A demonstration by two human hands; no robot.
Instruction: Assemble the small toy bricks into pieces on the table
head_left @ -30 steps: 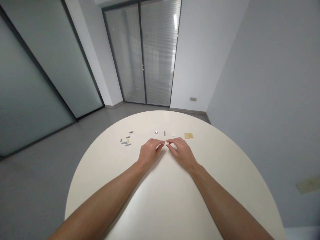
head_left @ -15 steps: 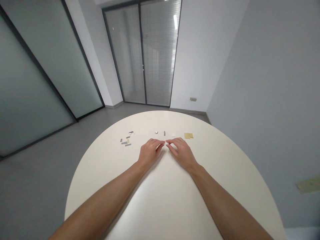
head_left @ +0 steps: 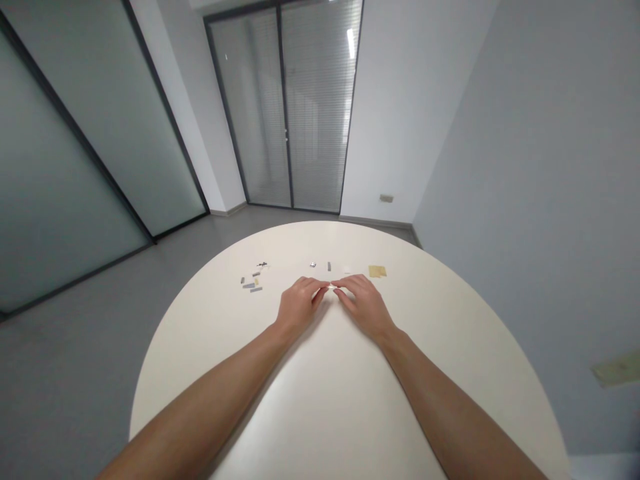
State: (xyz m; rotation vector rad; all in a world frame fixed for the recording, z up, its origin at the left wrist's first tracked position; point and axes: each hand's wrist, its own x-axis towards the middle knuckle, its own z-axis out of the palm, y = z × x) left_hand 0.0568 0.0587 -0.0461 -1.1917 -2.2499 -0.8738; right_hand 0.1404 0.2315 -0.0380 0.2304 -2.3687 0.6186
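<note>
Over the middle of the table, my left hand (head_left: 299, 301) and my right hand (head_left: 366, 303) face each other with fingertips almost meeting. Thumb and forefinger of each hand are pinched on a tiny pale piece (head_left: 331, 287) that spans the small gap between them. Its kind is too small to make out, and the fingers hide its ends. Just beyond the fingertips lie a small grey strip (head_left: 329, 266) and a little shiny metallic item (head_left: 313, 265). A faint white piece (head_left: 347, 270) lies beyond my right hand.
The round white table (head_left: 320, 400) carries several small grey strips (head_left: 256, 289) and a small dark cluster (head_left: 263, 265) at the left. Yellowish square sheets (head_left: 377, 271) lie to the right of the hands. Glass doors (head_left: 285, 107) and walls stand behind the table.
Both hands stay nearly in place. The right fingers have shifted very slightly, and the pale piece between the fingertips shows more brightly now. The things on the table have not moved.
</note>
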